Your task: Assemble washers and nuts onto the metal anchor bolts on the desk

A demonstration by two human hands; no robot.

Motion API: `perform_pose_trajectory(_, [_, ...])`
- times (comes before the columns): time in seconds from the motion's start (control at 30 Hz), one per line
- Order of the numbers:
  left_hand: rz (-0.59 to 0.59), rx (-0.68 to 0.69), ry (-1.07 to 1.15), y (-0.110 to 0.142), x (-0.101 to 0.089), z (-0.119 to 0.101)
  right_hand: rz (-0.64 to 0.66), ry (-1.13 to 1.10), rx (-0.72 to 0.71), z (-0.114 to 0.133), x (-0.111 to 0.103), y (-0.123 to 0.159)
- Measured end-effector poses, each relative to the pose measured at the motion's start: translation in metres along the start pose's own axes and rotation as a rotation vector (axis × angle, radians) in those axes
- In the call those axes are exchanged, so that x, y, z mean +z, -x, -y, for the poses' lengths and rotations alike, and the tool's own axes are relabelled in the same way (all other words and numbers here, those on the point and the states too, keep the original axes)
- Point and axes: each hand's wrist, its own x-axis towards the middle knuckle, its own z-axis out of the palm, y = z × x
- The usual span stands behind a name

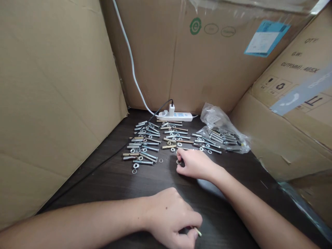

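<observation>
A: Starting left, what could trip you up?

B: The black cable (103, 162) at eight o'clock of your view. It runs from near your left forearm up across the left-hand bolts (151, 149); a snag there could drag those rows out of order.

A: And below those rows?

B: At half past seven you have a hex nut (136, 166), and at six a stray ring (161, 159). Both lie loose, so a sweeping wrist could scatter them.

A: Your left hand (172, 218), down at six?

B: You're pinching a brass-coloured piece (199, 233) there between thumb and finger, only its end showing. With so little visible, it could slip if you loosen the pinch.

A: Your right hand (195, 163), between four and five?

B: Thumb and forefinger curl around a small ring (177, 162). I can't tell whether you're gripping it or it's resting on the table (160, 181). It's thin and flat, so a poor pinch could flick it away.

A: Anything further right?

B: The plastic bag (215, 117) at three o'clock. Nudge it with your forearm and its contents could spill into the neighbouring bolts.
</observation>
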Motion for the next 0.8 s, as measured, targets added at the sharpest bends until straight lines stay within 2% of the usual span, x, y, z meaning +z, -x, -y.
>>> perform_pose_trajectory(0.13, [0.002,-0.002,-0.004,0.000,0.000,0.001,-0.045,-0.024,-0.071,0.004,-0.004,0.002])
perform_pose_trajectory(0.3, [0.003,-0.003,-0.004,0.000,0.000,0.001,-0.082,0.013,-0.031,0.010,-0.003,0.002])
perform_pose_trajectory(0.53, [0.016,-0.009,-0.009,-0.002,-0.003,-0.003,-0.073,-0.081,-0.204,0.023,0.014,0.000])
perform_pose_trajectory(0.8, [0.007,-0.014,0.058,-0.001,-0.003,0.000,-0.051,-0.021,-0.154,0.022,0.015,-0.003])
